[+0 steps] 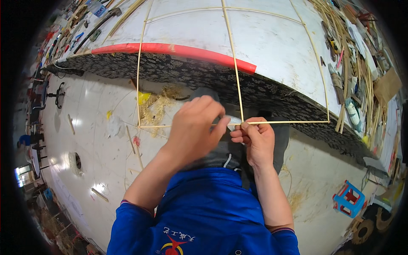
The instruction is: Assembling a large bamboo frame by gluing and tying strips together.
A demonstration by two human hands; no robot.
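Note:
A light frame of thin bamboo strips [233,51] reaches from the table toward my body. My right hand [257,138] pinches its near crosspiece [293,122] where the middle strip meets it. Just left of that joint, over the same crosspiece, is my left hand [197,123], slightly blurred. Its fingers are curled and the thumb lies close to the forefinger; the fingertips are partly hidden, so whatever they hold cannot be made out. The frame's near corners stand beyond my hands on either side.
A white worktable [191,32] with a red edge strip [178,50] and dark patterned cloth [170,68] lies ahead. Bamboo strips and tools crowd both its ends. Shavings [159,106] and sticks litter the floor; a blue and red stool [349,199] stands at right.

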